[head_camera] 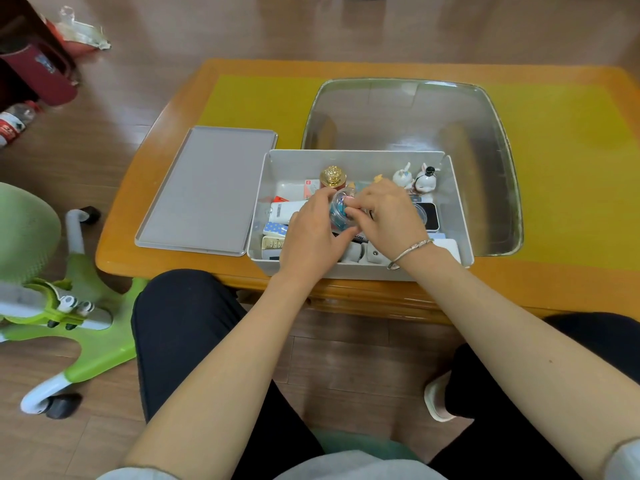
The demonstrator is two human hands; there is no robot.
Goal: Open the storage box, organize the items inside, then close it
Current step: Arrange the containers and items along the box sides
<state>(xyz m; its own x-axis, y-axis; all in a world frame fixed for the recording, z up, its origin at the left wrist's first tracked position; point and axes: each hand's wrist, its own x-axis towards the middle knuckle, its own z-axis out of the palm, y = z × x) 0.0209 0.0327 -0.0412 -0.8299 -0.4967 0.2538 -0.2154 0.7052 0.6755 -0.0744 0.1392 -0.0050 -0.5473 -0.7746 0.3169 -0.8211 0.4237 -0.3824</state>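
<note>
In the middle of the frame an open white storage box [360, 161] sits on the near edge of a wooden table [166, 133] with a yellow mat [263, 102], and its grey lid [207, 188] lies flat just beside it to the left. Both hands are inside the box: the left hand [311, 233] and the right hand [388, 216], which wears a silver bracelet [412, 251], curl their fingers round a small clear container [341, 209] with something blue in it, held between them above the other contents. The hands cover much of the box's middle. Around them show a gold-topped bottle [333, 176] and two white rabbit figurines [415, 176] along the far wall, a black-faced device [429, 216] at right, and small packets at left whose printing is too blurred to read. A large clear tray [408, 112] stands behind the box. At lower left a green chair base [86, 327] rests on the floor; at upper left lies a plastic bottle [14, 123].
</note>
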